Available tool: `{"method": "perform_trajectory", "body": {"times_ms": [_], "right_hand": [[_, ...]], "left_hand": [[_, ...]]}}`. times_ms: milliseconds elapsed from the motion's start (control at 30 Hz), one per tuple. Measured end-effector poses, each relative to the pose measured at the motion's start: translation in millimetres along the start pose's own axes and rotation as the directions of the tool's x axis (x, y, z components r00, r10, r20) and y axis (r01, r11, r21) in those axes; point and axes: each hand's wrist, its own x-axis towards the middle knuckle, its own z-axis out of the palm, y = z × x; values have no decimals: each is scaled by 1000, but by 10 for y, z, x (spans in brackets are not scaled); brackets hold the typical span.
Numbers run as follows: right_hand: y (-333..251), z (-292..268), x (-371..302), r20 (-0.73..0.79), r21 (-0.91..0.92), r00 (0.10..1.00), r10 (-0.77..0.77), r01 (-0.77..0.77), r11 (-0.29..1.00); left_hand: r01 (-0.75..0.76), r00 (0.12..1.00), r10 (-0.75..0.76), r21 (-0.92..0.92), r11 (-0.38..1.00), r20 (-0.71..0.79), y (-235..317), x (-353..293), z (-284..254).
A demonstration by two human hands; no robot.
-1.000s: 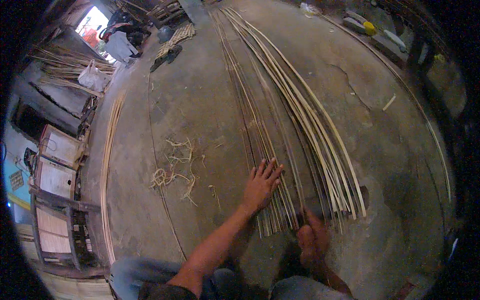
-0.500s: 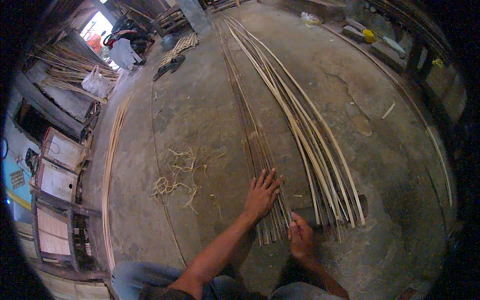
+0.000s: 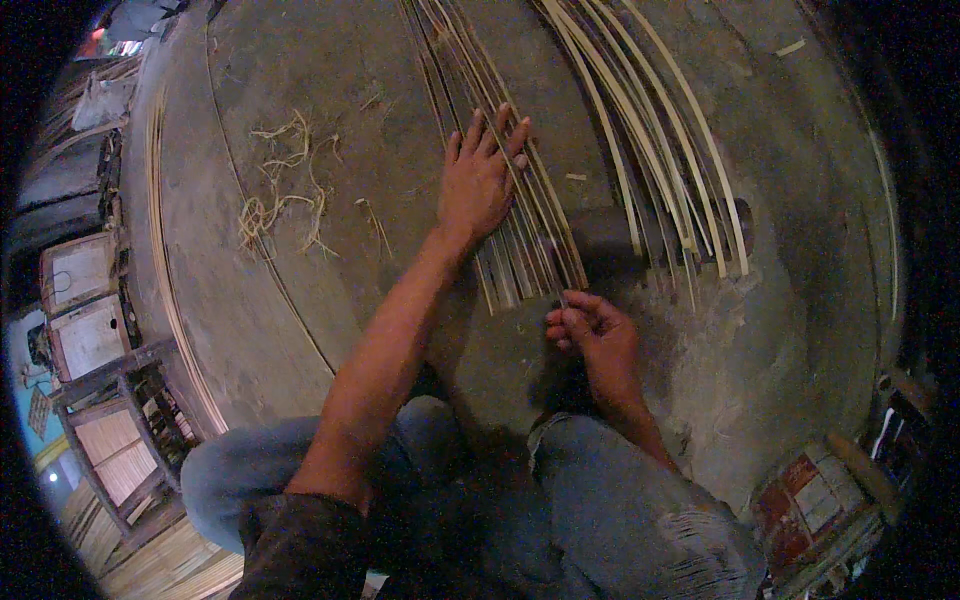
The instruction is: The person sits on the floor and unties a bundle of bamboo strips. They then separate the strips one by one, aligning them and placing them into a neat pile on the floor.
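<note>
My left hand (image 3: 480, 188) lies flat, fingers spread, across a row of thin brown bamboo-like strips (image 3: 552, 222) on the concrete floor. Just off the near ends of that row, my right hand (image 3: 598, 332) is closed, thumb against fingertips. Something thin and dark shows at its fingertips, too small to make out. To the right, a bundle of longer, paler strips (image 3: 655, 140) fans out, near ends resting over a dark cylindrical piece (image 3: 612, 228).
Tangled pale fibres (image 3: 262, 218) lie on the floor to the left, beside a long thin strip (image 3: 290, 305). Farther left is a bundle of pale strips (image 3: 157, 200) and a wooden frame with panels (image 3: 88, 335). A red-and-white block-like object (image 3: 805, 500) stands at lower right.
The view has tipped downward, so the floor and strips sit higher in it. My right hand has drawn back toward me from the strip ends; my left still presses on the row.
</note>
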Motion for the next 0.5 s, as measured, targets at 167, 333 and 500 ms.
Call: {"method": "perform_trajectory", "body": {"times_ms": [167,333,500], "right_hand": [[103,62,138,-48,-121,990,-132,126,985],[148,122,119,-107,-157,979,-173,155,975],[444,105,234,-141,-48,987,-79,73,996]], "left_hand": [[154,981,-154,-7,988,-117,46,-58,19],[209,972,-221,-139,968,-78,-24,-77,-13],[193,969,-213,-154,969,-125,-99,-110,102]]}}
